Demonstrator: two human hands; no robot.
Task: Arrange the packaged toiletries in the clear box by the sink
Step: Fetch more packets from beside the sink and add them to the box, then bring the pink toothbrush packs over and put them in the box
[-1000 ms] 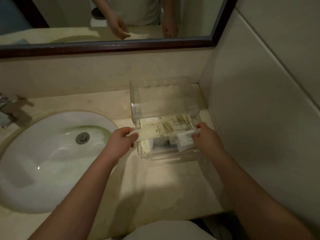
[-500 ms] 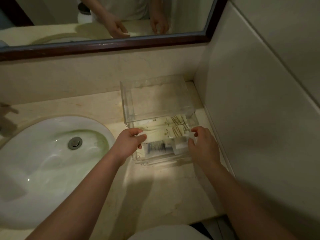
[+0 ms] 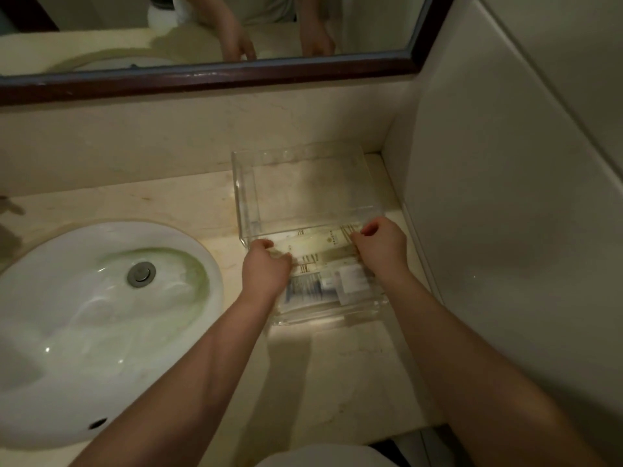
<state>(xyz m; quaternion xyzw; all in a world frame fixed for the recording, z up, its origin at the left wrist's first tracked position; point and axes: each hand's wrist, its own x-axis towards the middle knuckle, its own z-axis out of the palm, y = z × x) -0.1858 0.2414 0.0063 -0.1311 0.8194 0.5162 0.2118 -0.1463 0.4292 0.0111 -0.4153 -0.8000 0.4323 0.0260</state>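
A clear, open-topped rectangular acrylic box (image 3: 305, 183) sits on the cream marble tabletop (image 3: 323, 375) at about three o'clock from the white oval ceramic sink (image 3: 67, 332), tucked into the corner where the backsplash meets the pale side wall, likely so it stays clear of splashes. Its far half is bare; the packaged toiletries lie along its near end, toward six o'clock. A long cream paper-wrapped packet with dark printed lines (image 3: 320, 246) lies crosswise, and nearer the front wall rest a flat packet with blue print (image 3: 305, 291) and a small white sachet (image 3: 350, 281) (blur hides their labels).

The left hand (image 3: 266, 271) takes the cream packet's nine o'clock end and the right hand (image 3: 382, 246) its three o'clock end. Both sets of fingers are curled narrow over the packet ends, seemingly gripping them, though the fingertips are hidden. Holding both ends probably keeps the packet level and square to the box walls, so it settles parallel beside its neighbours rather than askew.
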